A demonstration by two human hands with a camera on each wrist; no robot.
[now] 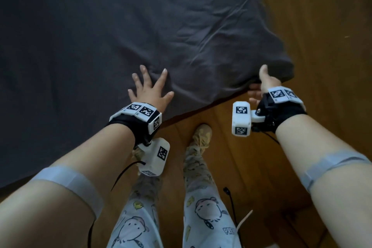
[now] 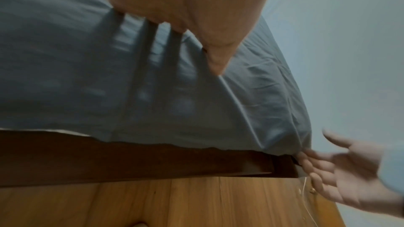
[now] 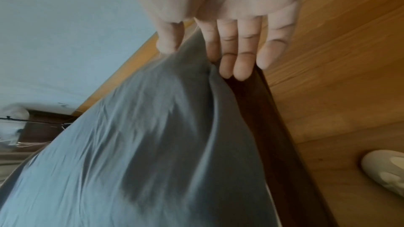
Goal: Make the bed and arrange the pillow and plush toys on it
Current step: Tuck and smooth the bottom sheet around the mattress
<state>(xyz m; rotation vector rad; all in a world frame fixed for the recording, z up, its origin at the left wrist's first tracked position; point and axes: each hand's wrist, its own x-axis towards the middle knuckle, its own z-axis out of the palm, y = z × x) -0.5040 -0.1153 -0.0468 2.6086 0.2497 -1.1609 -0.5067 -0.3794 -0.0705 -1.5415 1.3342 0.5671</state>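
Your left hand (image 1: 150, 88) lies flat on the dark grey sheet (image 1: 120, 26), fingers straight and spread, palm down, just inside the near edge of the bed. It holds nothing; it only presses on the fabric. In the left wrist view the finger shadows fall across the sheet below the palm.

Your right hand (image 1: 263, 84) is at the near right corner of the mattress. The thumb lies on top of the sheet corner (image 1: 281, 70) and the fingers (image 3: 240, 54) reach under its hem, straight and close together — the fabric sits between thumb and fingers. The pictures are blurred here, so you cannot tell whether the thumb presses the cloth firmly or merely rests on it. The fingers themselves are not curled.

The sheet covers the whole visible mattress top. It is creased around the right corner, with folds running toward your right hand, and smoother toward the far left. Its hem hangs over the side, above the dark brown bed frame (image 2: 153, 161).

Outward from the bed lies the wooden floor (image 1: 322, 26). Your legs in patterned trousers (image 1: 201, 197) stand just beside the bed edge — one light shoe (image 1: 202, 133) points toward the frame. Each wrist carries a black strap with white marker blocks (image 1: 241, 119), and black cables trail from them.
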